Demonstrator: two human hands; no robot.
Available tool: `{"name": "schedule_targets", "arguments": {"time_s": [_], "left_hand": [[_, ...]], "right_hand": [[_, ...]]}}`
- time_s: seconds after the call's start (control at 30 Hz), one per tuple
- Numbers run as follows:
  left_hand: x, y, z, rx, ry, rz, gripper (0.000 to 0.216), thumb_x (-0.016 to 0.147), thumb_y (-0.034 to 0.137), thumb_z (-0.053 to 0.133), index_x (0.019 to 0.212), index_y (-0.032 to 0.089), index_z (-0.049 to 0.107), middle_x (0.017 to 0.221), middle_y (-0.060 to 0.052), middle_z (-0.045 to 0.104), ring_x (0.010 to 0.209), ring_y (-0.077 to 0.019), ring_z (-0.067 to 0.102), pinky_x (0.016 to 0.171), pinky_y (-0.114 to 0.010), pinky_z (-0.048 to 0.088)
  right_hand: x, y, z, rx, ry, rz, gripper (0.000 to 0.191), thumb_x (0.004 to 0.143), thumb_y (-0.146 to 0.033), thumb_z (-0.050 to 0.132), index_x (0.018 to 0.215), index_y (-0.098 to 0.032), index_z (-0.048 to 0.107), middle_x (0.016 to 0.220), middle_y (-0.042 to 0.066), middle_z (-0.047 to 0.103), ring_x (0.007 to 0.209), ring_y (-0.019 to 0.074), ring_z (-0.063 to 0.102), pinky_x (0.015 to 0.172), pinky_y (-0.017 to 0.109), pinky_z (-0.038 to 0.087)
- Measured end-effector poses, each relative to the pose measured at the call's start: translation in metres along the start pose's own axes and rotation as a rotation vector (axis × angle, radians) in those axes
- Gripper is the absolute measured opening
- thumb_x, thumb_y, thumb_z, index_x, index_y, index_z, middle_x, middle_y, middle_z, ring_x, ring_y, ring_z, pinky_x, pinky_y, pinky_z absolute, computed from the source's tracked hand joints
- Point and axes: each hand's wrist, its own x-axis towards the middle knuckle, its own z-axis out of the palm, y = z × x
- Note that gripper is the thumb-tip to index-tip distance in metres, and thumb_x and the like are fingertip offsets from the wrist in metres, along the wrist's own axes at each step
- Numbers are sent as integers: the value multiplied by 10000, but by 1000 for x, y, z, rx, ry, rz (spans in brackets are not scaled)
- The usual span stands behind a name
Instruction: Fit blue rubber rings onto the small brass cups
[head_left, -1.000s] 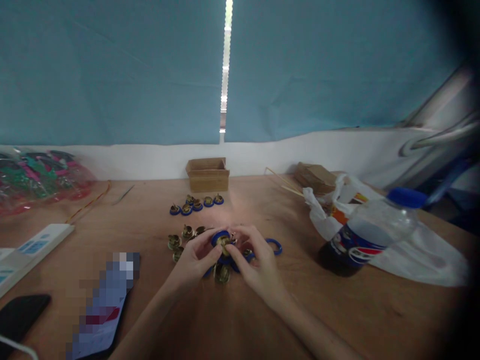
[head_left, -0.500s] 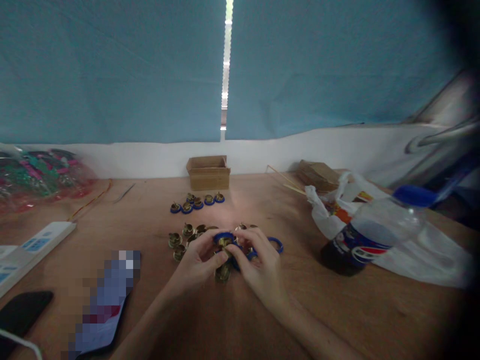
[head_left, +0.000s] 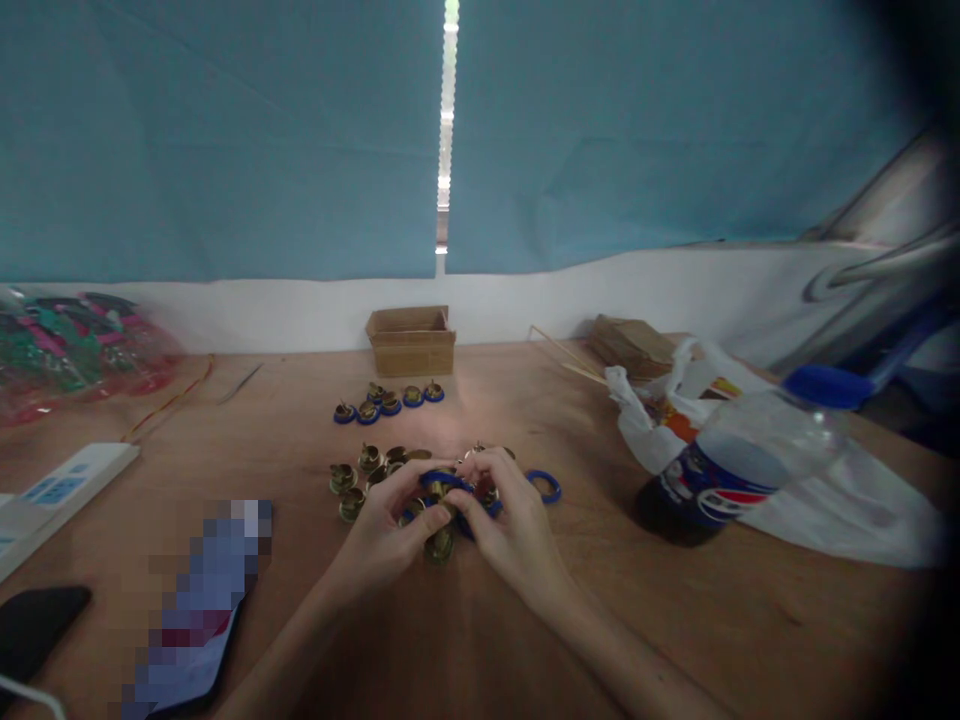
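Observation:
Between both hands is a small brass-coloured round part with a blue ring (head_left: 445, 480) around its rim. My left hand (head_left: 394, 512) pinches it from the left with thumb and fingers. From the right, my right hand (head_left: 506, 515) grips the same part, thumb at its underside. Beneath my hands sits another brass part (head_left: 439, 546). Several bare brass parts (head_left: 351, 503) lie left of my left hand, some hidden by it. A loose blue ring (head_left: 544, 487) lies just right of my right hand. Farther back stand several brass parts with blue rings (head_left: 390, 403).
An open cardboard box (head_left: 413, 355) stands at the back. On the right are a cola bottle (head_left: 716, 480), a white plastic bag (head_left: 840, 515) and a brown package (head_left: 630, 345). To the left lie a phone (head_left: 199, 620), a power strip (head_left: 71, 495) and bagged items (head_left: 90, 345).
The held part with its blue ring has tilted slightly between my fingers. The whole view has shifted a little. Both hands keep their grip.

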Motion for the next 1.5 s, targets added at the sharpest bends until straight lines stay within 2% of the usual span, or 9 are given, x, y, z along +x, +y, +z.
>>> {"name": "schedule_targets", "arguments": {"time_s": [0.2,0.4,0.5,0.77,1.1,1.17,1.27,1.37,1.5], "left_hand": [[0,4,-1,-8,-43,-14,366,816,184,654,1176,229,600,1186,-85,639,1104,-234,603,953,-342,461],[-1,8,-7,292,-55,-6,451,716,129,730,1141,228,619,1099,-65,672,1005,-226,625,878,-325,474],[0,8,-8,344,-39,-14,455,699,102,716,1130,216,623,1065,-63,680,971,-223,631,842,-319,480],[0,8,-6,195,-37,-35,432,709,87,697,1115,211,612,1064,-60,676,975,-211,634,828,-292,485],[1,-2,-9,118,-3,-29,422,740,122,698,1143,201,599,1133,-86,660,1044,-234,624,914,-330,477],[1,-4,-11,92,27,-20,415,760,122,675,1159,209,597,1153,-81,656,1068,-232,617,930,-328,472],[3,-5,-13,29,87,-33,393,789,145,652,1172,197,581,1155,-84,658,1070,-223,619,931,-318,475],[3,-3,-12,-17,90,-50,377,812,148,633,1178,180,546,1154,-91,656,1078,-210,616,923,-296,472],[2,-4,-7,-56,33,-62,348,857,177,593,1183,191,473,1000,-65,694,898,-173,666,761,-259,507]], "right_hand": [[0,2,-1,-4,-12,3,161,777,-94,621,839,-222,544,804,5,558,738,171,540,657,295,439],[-10,10,9,-28,13,-24,149,804,-113,616,797,-217,510,794,11,555,735,176,530,660,301,429],[-12,12,11,-21,8,-31,136,823,-118,593,795,-215,502,789,12,552,730,173,528,654,297,425],[-17,9,14,-16,-29,-32,109,856,-118,497,824,-218,470,782,11,512,702,163,500,627,284,412],[-16,1,10,-39,-108,-22,86,916,-163,438,849,-206,470,818,36,522,745,179,511,663,311,416],[-16,0,9,-43,-121,-40,73,920,-155,432,926,-203,487,879,50,541,799,188,526,702,323,426],[-15,-1,7,-27,-140,-49,205,922,-149,438,1116,-208,466,1018,72,552,897,196,538,780,338,435],[-12,-1,5,14,-106,28,272,939,-166,422,1206,-221,427,1050,66,554,923,191,543,818,340,433],[-5,5,4,110,-151,158,129,958,-243,419,1002,-212,537,941,39,567,887,181,547,789,318,436]]}}
